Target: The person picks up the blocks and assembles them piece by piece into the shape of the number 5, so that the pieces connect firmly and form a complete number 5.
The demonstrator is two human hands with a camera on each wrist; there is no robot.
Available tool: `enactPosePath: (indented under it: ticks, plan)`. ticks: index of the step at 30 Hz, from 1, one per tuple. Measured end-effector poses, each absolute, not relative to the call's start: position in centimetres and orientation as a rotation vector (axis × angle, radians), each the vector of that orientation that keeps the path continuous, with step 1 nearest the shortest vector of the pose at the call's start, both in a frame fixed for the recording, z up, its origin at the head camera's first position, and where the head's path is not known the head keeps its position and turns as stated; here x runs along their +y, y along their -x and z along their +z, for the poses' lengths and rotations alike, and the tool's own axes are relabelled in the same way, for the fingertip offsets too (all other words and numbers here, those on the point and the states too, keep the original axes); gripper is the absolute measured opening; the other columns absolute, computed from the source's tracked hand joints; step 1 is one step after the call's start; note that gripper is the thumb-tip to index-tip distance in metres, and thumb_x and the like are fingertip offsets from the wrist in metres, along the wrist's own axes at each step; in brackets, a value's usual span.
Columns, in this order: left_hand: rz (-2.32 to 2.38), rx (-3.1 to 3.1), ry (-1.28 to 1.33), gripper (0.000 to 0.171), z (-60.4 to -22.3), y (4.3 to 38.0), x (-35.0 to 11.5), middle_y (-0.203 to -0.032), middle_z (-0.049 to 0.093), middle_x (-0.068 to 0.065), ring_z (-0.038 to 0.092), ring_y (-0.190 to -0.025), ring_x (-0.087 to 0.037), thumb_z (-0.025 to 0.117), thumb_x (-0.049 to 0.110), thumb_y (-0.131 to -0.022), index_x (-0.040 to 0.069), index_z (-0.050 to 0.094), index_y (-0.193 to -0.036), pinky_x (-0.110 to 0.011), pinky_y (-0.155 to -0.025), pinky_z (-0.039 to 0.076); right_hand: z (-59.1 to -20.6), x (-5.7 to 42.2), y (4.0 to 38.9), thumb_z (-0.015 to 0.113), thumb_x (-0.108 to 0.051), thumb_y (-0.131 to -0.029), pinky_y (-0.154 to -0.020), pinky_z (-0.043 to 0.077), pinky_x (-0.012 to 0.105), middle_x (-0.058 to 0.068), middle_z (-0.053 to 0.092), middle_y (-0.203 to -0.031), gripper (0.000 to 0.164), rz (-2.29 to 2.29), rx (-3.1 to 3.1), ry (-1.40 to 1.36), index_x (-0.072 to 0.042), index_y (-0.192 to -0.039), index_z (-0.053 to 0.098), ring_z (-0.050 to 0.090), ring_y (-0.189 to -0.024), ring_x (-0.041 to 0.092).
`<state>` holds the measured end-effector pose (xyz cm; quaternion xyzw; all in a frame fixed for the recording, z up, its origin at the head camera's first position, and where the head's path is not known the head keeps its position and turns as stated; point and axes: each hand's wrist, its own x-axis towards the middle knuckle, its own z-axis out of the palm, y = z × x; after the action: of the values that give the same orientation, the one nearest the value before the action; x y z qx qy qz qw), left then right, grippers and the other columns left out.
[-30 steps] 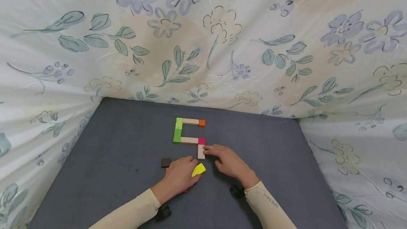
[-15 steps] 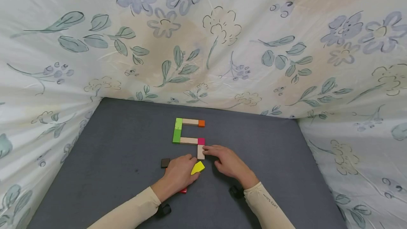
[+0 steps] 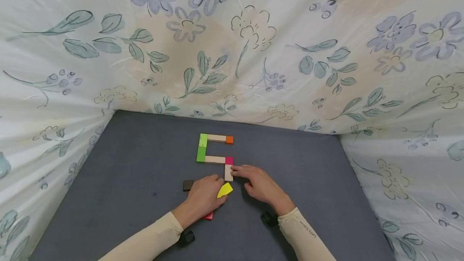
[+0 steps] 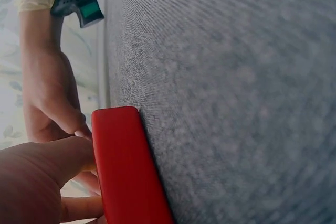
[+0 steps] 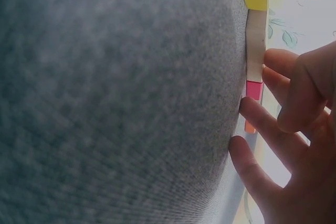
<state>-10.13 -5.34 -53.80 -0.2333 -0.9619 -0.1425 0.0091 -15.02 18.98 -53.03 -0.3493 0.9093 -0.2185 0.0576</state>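
One yellow block [image 3: 225,190]: bright, between thumb and fingers of left hand [image 3: 204,196].
Left grip: curled, pinching that block.
Pale block [image 3: 228,173]: plain, oblong, at fingertips of right hand [image 3: 262,183].
Right touch: fingers spread, against it.

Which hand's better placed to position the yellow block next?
Left, likely: the left hand grips the yellow block, while the right hand touches the nearest pale block and has no hold on the yellow one.

Cream sleeves [image 3: 150,233], black wrist cameras [image 3: 188,237]
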Motion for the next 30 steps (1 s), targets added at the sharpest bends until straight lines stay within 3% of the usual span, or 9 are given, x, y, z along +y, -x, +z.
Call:
enactPosePath:
  ticks: [30]
  plan:
    - [-0.450, -3.004, 0.741, 0.047, -53.74, 10.62, -4.56, -0.092, 0.064, -0.002, 0.056, -0.072, -0.014, 0.089, 0.045, -0.089, 0.009, 0.080, -0.118, -0.033, -0.068, 0.057, -53.26, 19.13, 15.35, 0.065, 0.004, -0.096, -0.119, 0.043, 0.050, -0.004, 0.060, -0.156, 0.056, -0.665, 2.758, 1.068, -0.017, -0.147, 0.071, 0.054, -0.145, 0.020]
